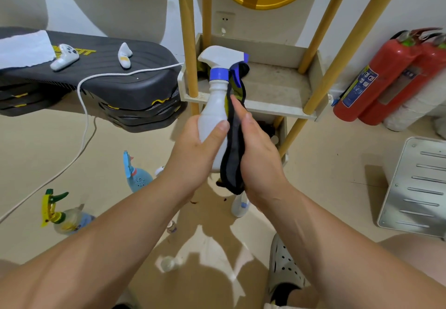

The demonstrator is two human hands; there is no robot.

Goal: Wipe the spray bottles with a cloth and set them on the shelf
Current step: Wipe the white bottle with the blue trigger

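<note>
Squarely at centre, held upright: white spray bottle [213,115], blue collar at the neck, blue nozzle tip and trigger on its right side. Gripped round the lower body by left hand [193,149], thumb curled across the front. Held against its right flank by right hand [258,154]: dark cloth [233,154], upper end bunched by the trigger, lower end hanging past the bottle's base. Thumb laid up along the cloth; other fingers hidden behind it.

Just behind the bottle's head: shelf [277,109], a pale tray with a raised rim on slanted wooden posts [189,43]. Left front post directly behind the sprayer head. Stained tray floor showing from there across to the right-hand posts. Lower tier beneath, mostly covered by the right hand.

Down on the tan floor, near the forearms: blue bottle [136,176] to the left, yellow-green trigger bottle [60,214] farther left, small white bottle [240,203] under the right wrist, small clear bottle [167,263] between the arms.

Crowding the shelf's left edge: stacked black platforms [108,84], white cable [84,120] draped over and down to the floor. Well apart on the right: red fire extinguishers [376,79] against the wall, slotted metal plate [417,188] leaning below them. Open floor between shelf and plate.
</note>
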